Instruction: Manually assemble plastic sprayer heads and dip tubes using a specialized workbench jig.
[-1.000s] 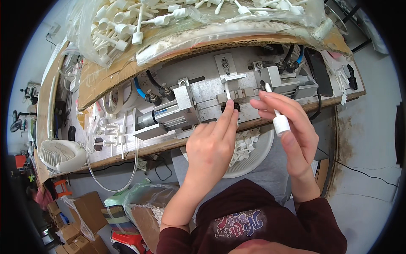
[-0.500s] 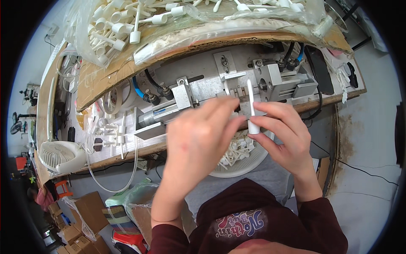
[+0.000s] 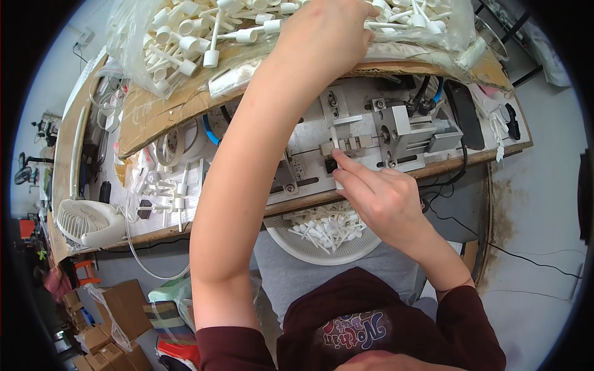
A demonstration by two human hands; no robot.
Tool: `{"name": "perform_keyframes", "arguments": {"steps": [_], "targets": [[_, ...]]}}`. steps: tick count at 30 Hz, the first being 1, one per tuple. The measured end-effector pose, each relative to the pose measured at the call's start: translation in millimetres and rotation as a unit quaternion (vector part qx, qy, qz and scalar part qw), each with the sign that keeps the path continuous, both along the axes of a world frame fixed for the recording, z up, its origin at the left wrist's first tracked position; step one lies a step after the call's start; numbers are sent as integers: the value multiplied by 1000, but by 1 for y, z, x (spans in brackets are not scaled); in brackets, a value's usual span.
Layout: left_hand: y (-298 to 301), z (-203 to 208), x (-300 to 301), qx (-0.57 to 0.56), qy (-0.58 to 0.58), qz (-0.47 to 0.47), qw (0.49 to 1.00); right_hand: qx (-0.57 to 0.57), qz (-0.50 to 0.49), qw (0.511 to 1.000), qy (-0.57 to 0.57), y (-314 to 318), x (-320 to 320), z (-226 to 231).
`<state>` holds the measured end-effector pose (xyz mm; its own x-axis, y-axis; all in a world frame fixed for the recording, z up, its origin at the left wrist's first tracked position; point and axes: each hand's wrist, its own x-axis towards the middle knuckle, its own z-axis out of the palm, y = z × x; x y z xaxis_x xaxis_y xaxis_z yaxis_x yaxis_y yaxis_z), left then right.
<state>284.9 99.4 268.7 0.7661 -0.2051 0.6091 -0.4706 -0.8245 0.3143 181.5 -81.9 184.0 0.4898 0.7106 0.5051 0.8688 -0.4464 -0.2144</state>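
Two hands sit well apart: at mid-frame the right hand point(image 3: 380, 195) is nearer the stick point(image 3: 335, 136) in the jig point(image 3: 354, 143), fingertips at its lower end, its long axis running up-frame from them. Whether that grip is clamped, I cannot tell. Top centre, the left hand point(image 3: 328, 34) overlaps the pile point(image 3: 187, 43), its grip hidden too.

A slim white plastic rod point(image 3: 335, 135) is seated in a small metal fixture point(image 3: 354, 143), its near end covered by the right hand point(image 3: 385, 196). White capped sticks point(image 3: 185, 42) with ribbed caps are heaped at mixed angles on clear plastic film point(image 3: 129, 52), partly hidden by the left hand point(image 3: 328, 32).
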Motion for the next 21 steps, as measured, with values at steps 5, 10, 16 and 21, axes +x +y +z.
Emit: {"name": "perform_keyframes", "arguments": {"steps": [5,10,16,21], "targets": [[-2,5,13,29,105,-1,994,-11,-5,1000,11,-2,0,3],[9,-1,5,-17,83,10,996,-18,-17,1000,15,-2,-1,2],[15,-2,-4,-5,98,56,994,61,31,994,86,-8,4,14],[20,-3,-8,-11,63,9,998,128,27,987,90,-14,17,38]]}}
